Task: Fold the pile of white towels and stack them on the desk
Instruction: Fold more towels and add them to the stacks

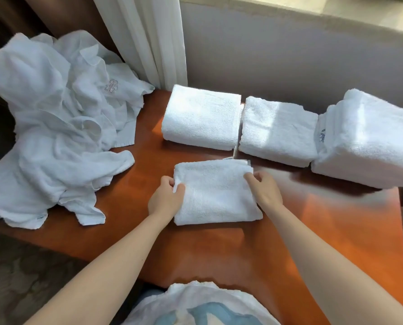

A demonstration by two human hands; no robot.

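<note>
Desk (219, 249), orange wood, by grey wall (289, 55) & curtain (149, 31); L hand (165, 198) + R hand (264, 188) gripping folded towel (215, 195) sides.

Two bare forearms reaching in from the lower corners of the frame toward its centre, left hand (166, 195) gripping the left edge of a folded towel (215, 195), thumb on top, right hand (262, 187) pinching its upper right corner, knuckles up

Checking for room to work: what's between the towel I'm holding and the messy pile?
In the head view, only bare desk lies between the folded towel and the crumpled pile, apart from your left hand gripping the towel's left edge.
</note>
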